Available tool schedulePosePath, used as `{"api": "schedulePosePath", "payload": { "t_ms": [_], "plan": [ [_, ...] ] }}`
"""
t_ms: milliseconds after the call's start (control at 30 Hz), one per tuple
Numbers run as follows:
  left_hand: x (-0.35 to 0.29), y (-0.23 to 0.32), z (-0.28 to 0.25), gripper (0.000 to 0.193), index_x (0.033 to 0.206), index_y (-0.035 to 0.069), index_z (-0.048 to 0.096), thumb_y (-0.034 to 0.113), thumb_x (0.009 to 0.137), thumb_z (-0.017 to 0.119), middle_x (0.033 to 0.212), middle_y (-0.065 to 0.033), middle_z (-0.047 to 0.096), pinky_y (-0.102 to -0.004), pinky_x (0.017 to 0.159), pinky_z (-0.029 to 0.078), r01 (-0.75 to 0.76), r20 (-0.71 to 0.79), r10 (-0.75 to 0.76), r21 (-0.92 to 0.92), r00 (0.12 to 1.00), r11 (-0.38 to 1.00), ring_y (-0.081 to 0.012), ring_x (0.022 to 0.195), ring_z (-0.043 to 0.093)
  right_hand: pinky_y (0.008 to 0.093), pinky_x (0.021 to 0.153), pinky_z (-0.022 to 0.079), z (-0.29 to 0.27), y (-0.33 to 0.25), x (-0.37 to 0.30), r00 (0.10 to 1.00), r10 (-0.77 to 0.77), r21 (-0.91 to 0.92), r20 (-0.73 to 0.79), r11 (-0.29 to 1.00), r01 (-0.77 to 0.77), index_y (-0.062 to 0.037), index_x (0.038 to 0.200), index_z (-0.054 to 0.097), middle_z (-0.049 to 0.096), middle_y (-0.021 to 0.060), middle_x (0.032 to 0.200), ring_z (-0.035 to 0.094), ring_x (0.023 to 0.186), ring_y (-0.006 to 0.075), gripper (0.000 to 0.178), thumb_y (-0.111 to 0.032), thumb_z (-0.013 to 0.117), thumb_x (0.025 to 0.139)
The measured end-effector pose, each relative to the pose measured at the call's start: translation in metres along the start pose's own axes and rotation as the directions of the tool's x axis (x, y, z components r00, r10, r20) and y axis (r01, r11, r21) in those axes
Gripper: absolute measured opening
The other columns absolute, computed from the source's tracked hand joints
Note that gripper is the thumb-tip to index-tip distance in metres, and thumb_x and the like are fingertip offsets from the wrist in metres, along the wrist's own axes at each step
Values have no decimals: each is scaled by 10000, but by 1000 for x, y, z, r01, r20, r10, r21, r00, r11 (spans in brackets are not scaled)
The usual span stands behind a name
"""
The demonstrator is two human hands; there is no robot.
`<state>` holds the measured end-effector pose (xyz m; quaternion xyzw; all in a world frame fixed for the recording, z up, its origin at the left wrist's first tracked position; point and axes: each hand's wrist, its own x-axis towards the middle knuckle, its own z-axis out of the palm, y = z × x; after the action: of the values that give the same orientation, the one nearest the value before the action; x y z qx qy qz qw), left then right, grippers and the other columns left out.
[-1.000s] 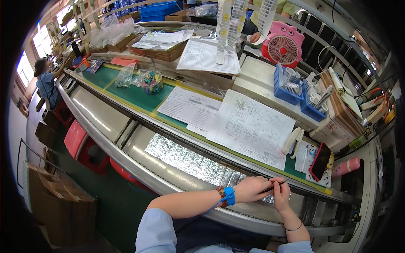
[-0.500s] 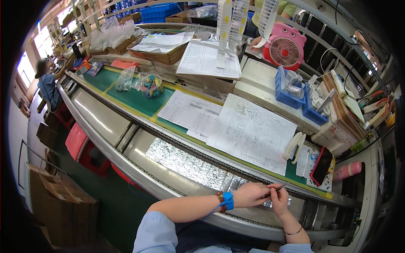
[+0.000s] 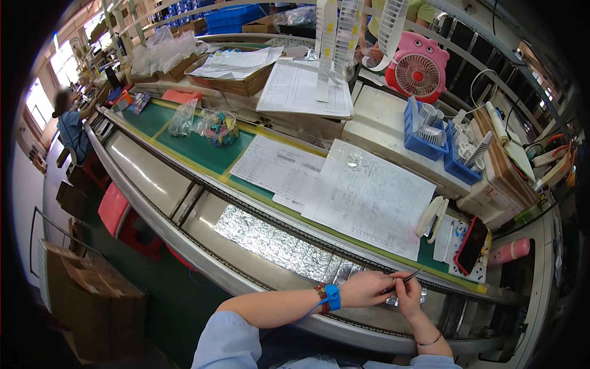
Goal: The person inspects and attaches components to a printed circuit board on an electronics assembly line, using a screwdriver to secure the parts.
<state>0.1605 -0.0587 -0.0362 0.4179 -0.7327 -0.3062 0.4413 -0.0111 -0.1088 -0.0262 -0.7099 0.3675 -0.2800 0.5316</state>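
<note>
Over the metal conveyor track, near its front rail, my two hands meet. A slim, dark, pointed tool that looks like tweezers [image 3: 413, 276] sticks out between them, its tip aimed up and to the right. My right hand [image 3: 408, 298] pinches it with thumb and fingers. Closed fingers of my left hand [image 3: 364, 289] grip its rear part, which is mostly hidden. A blue wrist strap [image 3: 332, 297] and a beaded bracelet sit on my left wrist; a thin bangle [image 3: 431, 340] circles the right one. Just beyond the hands runs a foil-covered strip [image 3: 270, 243].
Printed sheets [image 3: 369, 197] lie on the green bench strip, with a white stapler-like tool [image 3: 432, 219] and a red-edged phone [image 3: 471, 246] at right. Behind stand blue bins [image 3: 424, 132] and a pink fan [image 3: 419, 67]. Another person [image 3: 72, 123] sits far left.
The view has shifted slightly. My hands stay together, and the dark tool shows more of its length between them, pointing further up and right.
</note>
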Motion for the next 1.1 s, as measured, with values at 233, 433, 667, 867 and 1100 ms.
{"api": "schedulePosePath", "payload": {
  "t_ms": [233,433,667,867,1100],
  "plan": [
    [1,1,-1,175,788,34,513,185,789,600,724,-109,535,-385,587,451,-12,-11,12,3,1000,1000,-293,687,556,218,615,453,-1,6,-1,999,36,24,-2,999,-36,-10,975,567,581,26,749,569,680,85,143,-96,492,890],
    [1,0,0,186,761,28,501,180,788,604,714,-106,527,-378,576,449,19,8,-19,-16,1000,1000,-291,662,551,214,614,443,-3,8,-1,999,42,17,9,999,-42,-11,975,571,590,25,760,555,675,80,142,-91,502,881],
    [0,-1,1,193,749,27,492,178,790,605,706,-107,523,-376,573,445,25,5,-24,-10,1000,1000,-289,654,552,230,616,443,-3,12,1,1000,-19,-19,-7,1000,19,-14,966,580,598,35,730,559,664,93,145,-105,522,870],
    [0,-1,0,191,751,25,497,175,786,609,702,-110,527,-379,570,446,21,-9,-21,-39,1000,999,-293,651,554,243,620,443,-4,13,1,1000,-14,-62,-5,998,13,-21,958,586,605,44,729,564,664,105,141,-107,528,863],
    [1,-1,0,184,755,23,507,173,783,611,706,-113,537,-379,577,451,5,-7,-5,-15,1000,1000,-297,659,563,208,567,397,-5,9,1,999,-37,-72,28,997,39,-19,958,573,572,16,733,503,624,69,131,-104,512,877]
  ]
}}
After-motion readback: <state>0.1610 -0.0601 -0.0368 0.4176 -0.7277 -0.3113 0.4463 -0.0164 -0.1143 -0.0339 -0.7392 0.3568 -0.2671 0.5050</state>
